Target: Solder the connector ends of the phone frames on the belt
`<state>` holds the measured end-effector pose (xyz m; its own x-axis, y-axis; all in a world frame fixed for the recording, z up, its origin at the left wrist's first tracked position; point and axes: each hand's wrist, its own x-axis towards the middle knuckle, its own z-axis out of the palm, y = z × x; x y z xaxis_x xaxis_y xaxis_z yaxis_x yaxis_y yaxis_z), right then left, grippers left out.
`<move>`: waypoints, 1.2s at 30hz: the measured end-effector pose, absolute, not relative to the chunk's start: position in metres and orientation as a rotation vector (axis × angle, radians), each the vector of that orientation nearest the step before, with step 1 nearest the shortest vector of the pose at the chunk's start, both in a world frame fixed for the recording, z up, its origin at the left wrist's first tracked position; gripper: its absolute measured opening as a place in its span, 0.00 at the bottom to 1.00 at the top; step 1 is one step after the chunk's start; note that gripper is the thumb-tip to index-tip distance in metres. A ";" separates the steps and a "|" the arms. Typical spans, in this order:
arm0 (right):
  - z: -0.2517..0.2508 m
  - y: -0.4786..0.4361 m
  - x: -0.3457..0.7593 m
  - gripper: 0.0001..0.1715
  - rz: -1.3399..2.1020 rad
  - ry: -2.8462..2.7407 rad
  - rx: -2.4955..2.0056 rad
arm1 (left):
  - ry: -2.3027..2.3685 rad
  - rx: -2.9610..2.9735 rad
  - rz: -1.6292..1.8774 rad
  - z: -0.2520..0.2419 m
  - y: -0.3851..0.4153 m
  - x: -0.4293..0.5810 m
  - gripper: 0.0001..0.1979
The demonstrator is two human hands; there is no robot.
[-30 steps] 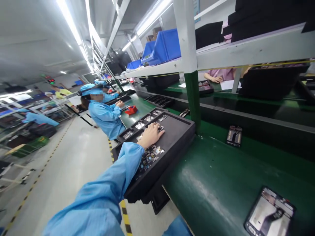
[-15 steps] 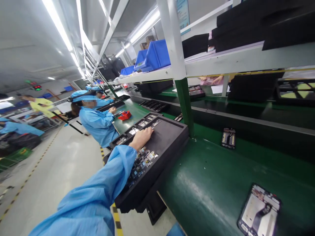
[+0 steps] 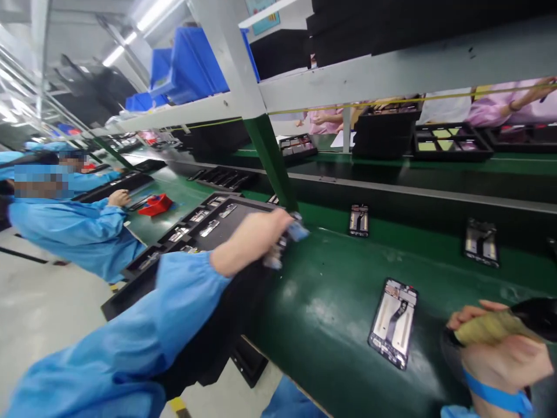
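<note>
My left hand (image 3: 255,238), smeared by motion, is closed on small phone circuit boards (image 3: 275,255) at the right edge of the black foam tray (image 3: 243,217). How many boards it holds is unclear. At lower right, my right hand (image 3: 505,360), with a blue wrist strap (image 3: 496,397), wraps round a thick black electric screwdriver with a yellow-wrapped grip (image 3: 487,328). An opened phone frame (image 3: 394,325) with a dark flex cable lies flat on the green bench between my hands. Several metal-backed parts (image 3: 210,227) rest in the foam tray.
Farther back on the green bench (image 3: 331,290) lie another phone frame (image 3: 359,220) and one more (image 3: 481,241). A green-and-white post (image 3: 272,159) rises beside the tray. A red bin (image 3: 155,205) stands left, near a co-worker in blue (image 3: 69,226). People in pink sit across.
The view has swung right. My left hand has lifted from inside the tray to its right edge, now with circuit boards. My right hand with the screwdriver has come into view.
</note>
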<state>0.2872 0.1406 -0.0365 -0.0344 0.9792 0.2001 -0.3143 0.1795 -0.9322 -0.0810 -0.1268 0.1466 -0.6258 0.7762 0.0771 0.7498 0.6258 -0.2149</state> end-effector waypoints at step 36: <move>-0.030 0.129 0.283 0.44 1.103 -1.265 -0.658 | -2.069 -2.228 -0.768 -0.032 -0.017 0.059 0.13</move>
<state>0.2832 0.1292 -0.0301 -0.0661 0.9106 0.4079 -0.2805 0.3754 -0.8834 0.0586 -0.0165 -0.0321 0.0095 0.9362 0.3514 0.9387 -0.1294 0.3196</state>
